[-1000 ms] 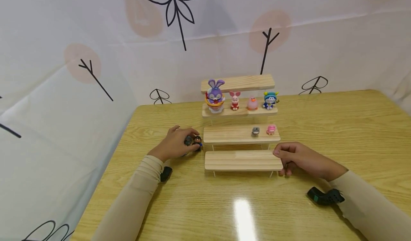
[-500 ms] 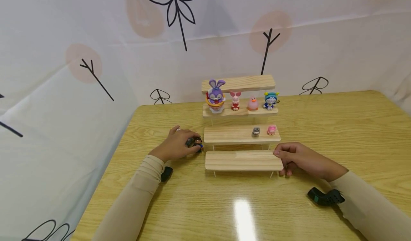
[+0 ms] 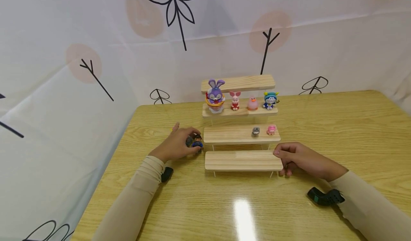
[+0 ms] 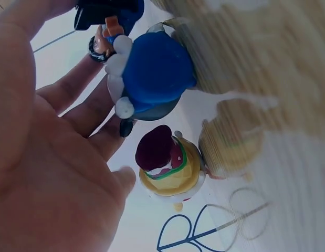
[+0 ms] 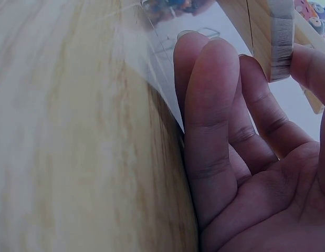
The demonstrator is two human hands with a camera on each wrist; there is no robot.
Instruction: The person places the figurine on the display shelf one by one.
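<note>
In the head view my left hand (image 3: 177,143) has its thumb and index finger around a small figurine (image 3: 197,142) with black hair and blue clothes, just left of the shelf. The left wrist view shows that figurine's black-and-blue body cut off at the top edge. Close under the fingers stand a figurine with a blue top and white trim (image 4: 157,68) and a yellow figurine (image 4: 173,168) with a maroon top. My right hand (image 3: 300,159) pinches the right end of the lowest board of a tiered wooden display shelf (image 3: 243,159), thumb above, other fingers below.
On an upper tier sit a purple rabbit figurine (image 3: 215,97), a pink piglet (image 3: 235,101), a pink duck (image 3: 252,103) and a blue-hatted figurine (image 3: 270,100). Lower down are a small grey figurine (image 3: 255,131) and a pink one (image 3: 271,129). A patterned cloth (image 3: 224,48) hangs behind the table (image 3: 334,126).
The black-haired figurine turns within my left fingers and shows more of its blue front. A bit of yellow appears behind that hand. My right hand stays on the shelf.
</note>
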